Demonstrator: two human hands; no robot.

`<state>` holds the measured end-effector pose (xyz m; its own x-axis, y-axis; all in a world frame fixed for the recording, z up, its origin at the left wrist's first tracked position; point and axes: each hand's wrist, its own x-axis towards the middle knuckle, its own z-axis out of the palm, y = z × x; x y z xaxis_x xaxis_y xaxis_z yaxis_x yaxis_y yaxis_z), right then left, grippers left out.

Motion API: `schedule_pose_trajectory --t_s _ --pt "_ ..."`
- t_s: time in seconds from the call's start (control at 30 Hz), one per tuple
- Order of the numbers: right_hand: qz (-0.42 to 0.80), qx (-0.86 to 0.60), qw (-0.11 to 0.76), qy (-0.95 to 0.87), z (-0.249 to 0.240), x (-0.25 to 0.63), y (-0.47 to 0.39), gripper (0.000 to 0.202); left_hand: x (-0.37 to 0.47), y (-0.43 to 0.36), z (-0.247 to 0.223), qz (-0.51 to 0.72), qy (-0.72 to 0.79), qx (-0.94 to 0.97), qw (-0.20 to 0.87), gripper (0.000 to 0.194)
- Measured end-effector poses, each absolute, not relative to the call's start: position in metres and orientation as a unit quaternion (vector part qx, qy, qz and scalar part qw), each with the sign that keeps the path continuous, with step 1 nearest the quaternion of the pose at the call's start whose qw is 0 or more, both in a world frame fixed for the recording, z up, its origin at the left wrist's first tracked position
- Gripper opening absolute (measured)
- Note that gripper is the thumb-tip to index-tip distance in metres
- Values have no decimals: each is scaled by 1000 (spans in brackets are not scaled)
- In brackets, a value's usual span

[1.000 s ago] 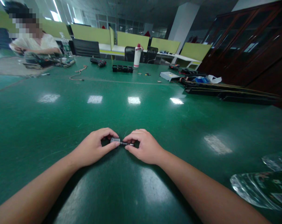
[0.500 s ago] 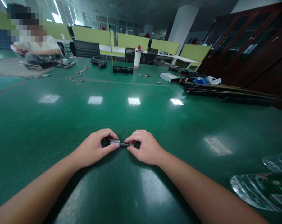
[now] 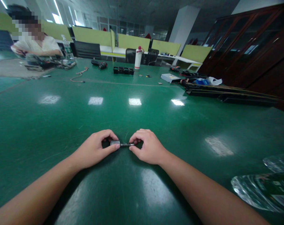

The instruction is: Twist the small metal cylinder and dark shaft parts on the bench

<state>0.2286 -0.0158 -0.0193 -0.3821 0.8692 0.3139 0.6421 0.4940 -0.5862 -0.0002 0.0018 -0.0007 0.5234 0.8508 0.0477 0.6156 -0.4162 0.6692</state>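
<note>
Left hand is pinching a short silver-grey metal cylinder between thumb and forefinger. From the cylinder's right end a thin dark metal shaft is pointing toward the right hand, whose thumb and fingertips are pinching the shaft's outer end. Cylinder and shaft are lying level in one line, low over the glossy green table, toward its near edge; whether the metal is touching the surface is not showing clearly. Toward the far left corner, a person in a white top is sitting behind a heap of dark parts, and a tall see-through bottle is standing just beside that heap. Next to the right, a thin pale-brown cable is lying bent, then a black, irregular object is resting nearer the far edge. A long black block is lying just left of a white cylindrical bottle with a red cap, standing upright. Farther right, a flat pale-grey box is lying by a pile of long black bars, which are stretching toward the right edge. Toward the near right corner, part of a clear plastic bottle with a green label is showing.
</note>
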Motion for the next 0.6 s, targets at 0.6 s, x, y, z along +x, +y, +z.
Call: schedule_pose_trajectory --t_s 0.6 --pt "182 -531 295 -773 -21 231 -11 8 -2 3 0 214 477 804 282 27"
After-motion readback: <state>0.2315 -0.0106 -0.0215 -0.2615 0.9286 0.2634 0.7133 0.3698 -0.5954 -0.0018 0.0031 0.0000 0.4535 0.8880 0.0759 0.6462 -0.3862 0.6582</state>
